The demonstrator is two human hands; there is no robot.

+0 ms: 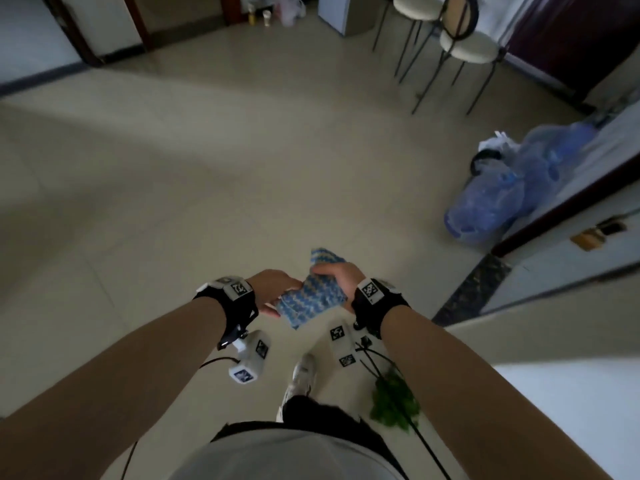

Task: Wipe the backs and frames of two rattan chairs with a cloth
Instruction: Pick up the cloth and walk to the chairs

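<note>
forearms: both reach forward, wrists strapped with black bands carrying tags
right hand [337, 276]: fingers curled over the top of the cloth, gripping it
left hand [277, 289]: pinches the cloth's left edge from below
cloth [311, 296]: blue-striped, bunched between the two hands
chairs [460, 36]: two, far ahead and right of the right hand, well apart from the cloth
step: likely folding the cloth into a pad
advice: fold it flat and firm so it follows the thin frame

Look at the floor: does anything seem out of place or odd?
Yes. A bunch of green leaves lies loose on the tiled floor by the person's shoe, and bulging blue plastic bags slump against the wall.
</note>
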